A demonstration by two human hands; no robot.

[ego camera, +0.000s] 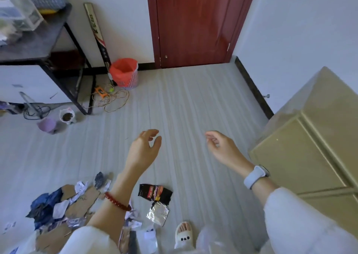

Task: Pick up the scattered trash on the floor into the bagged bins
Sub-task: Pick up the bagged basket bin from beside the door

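The bin (125, 72) stands on the floor (193, 102) against the far wall, and I take it as the landmark. The door (193, 23) is to the right of the bin. A bat (97, 37) leans on the wall just left of the bin. Further left of the bin stands a table (36, 46). A coil of cord (112, 101) lies just before the bin. The trash pile (65, 205) lies well before the bin, near the person's foot (183, 232). A cabinet (313, 137) stands far right of the bin.
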